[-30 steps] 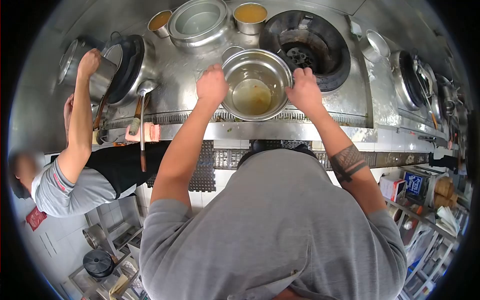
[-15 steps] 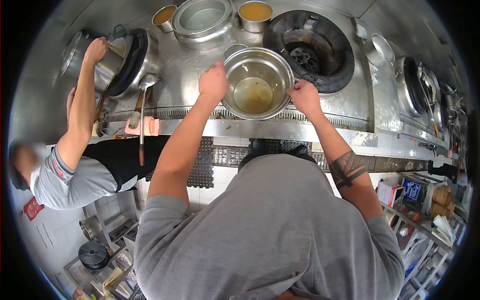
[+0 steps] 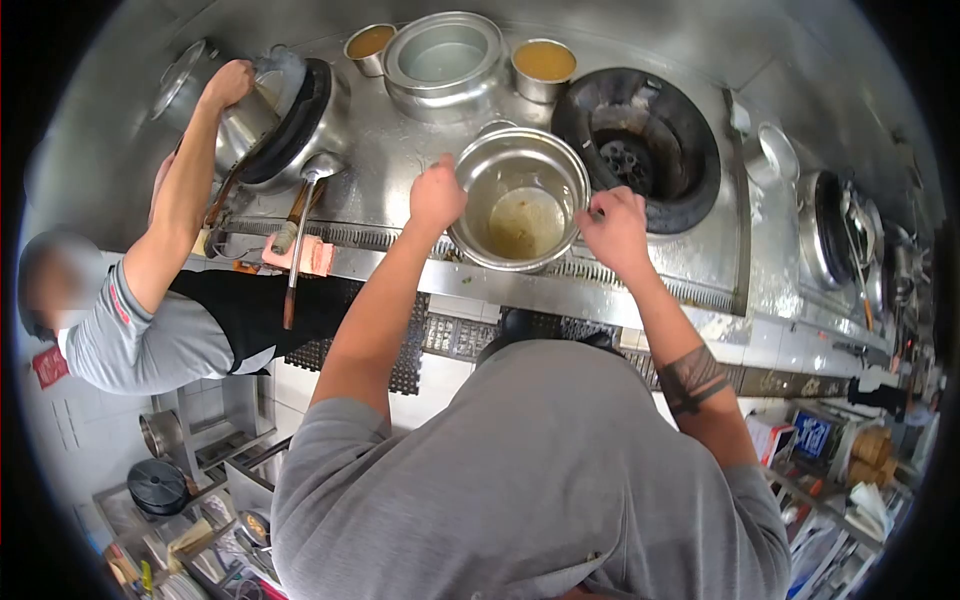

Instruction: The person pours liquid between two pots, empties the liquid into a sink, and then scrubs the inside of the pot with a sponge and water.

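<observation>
A steel pot (image 3: 515,160) is between my hands at the counter's front, with a little cloudy, yellowish liquid and some brown bits in its bottom. My left hand (image 3: 438,195) is closed at the pot's left side, the grip itself partly hidden by the fingers. On the opposite side, my right hand (image 3: 613,228) is wrapped around a dark side handle. Just beyond the pot's right side is a black burner ring (image 3: 570,130) with a bare burner inside it.
Along the back stand a wide metal pot (image 3: 400,95) of clear liquid and two small pots of orange-brown liquid, one (image 3: 543,90) at its right. A ladle (image 3: 300,225) hangs over the front edge. At left, a co-worker's hand (image 3: 232,84) grips a pot over another burner.
The view has shifted, so the counter sits lower in the picture. The liquid has run toward the near right of the pot's bottom. Both hands remain on the pot.
</observation>
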`<state>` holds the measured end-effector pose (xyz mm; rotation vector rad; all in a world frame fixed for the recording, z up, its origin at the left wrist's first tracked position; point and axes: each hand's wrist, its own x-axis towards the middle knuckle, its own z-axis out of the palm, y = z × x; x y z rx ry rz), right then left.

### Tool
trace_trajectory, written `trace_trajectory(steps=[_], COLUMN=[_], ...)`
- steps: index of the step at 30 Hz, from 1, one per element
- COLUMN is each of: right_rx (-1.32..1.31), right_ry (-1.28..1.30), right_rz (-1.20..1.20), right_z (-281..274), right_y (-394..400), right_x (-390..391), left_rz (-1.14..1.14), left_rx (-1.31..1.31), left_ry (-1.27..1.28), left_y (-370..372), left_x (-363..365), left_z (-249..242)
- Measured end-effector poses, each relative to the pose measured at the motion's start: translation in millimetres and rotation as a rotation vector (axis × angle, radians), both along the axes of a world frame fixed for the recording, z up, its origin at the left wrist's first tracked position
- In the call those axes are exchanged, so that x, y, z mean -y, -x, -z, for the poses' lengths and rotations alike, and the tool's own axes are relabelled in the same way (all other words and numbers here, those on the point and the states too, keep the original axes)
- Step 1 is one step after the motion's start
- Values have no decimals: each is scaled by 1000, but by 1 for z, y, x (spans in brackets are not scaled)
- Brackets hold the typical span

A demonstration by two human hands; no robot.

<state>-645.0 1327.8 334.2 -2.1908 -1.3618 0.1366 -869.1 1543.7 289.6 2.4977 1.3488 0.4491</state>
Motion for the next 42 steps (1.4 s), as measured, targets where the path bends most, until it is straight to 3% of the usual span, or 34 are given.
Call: trace_trajectory(steps=[1,2,4,5,7,8,15,20,25,33,39,42], right_rx=[248,257,-305,-297,-1060,-1125,-855,-550,-355,-583,-339,-158], right_ry=[-235,-246,-150,-158,-53,-49,90,245,247,226,255,169], right_rz=[-51,-70,104,92,255,251,45,-25,-85,82,121,24], right_z=[9,25,42,39,26,19,-41,-80,-57,-62,-4,-10], right_y=[-1,-4,-5,-5,-7,-7,16,40,50,17,-9,5], right_x=[5,7,6,7,6,4,-25,-45,-58,-31,4,7], left_rz=[14,19,16,27,12,-17,-153,-224,-276,-196,-98,-24], left_rx=[29,34,34,27,26,-7,-164,-86,-72,-2,-203,-226], left_ry=[-7,-11,-9,5,5,16,178,294,351,238,251,245], left_y=[2,4,4,2,0,-2,14,22,31,37,22,21], left_x=[0,-2,-1,2,3,2,-8,2,14,31,50,42], left_z=[4,11,11,10,7,6,11,53,75,36,-2,-8])
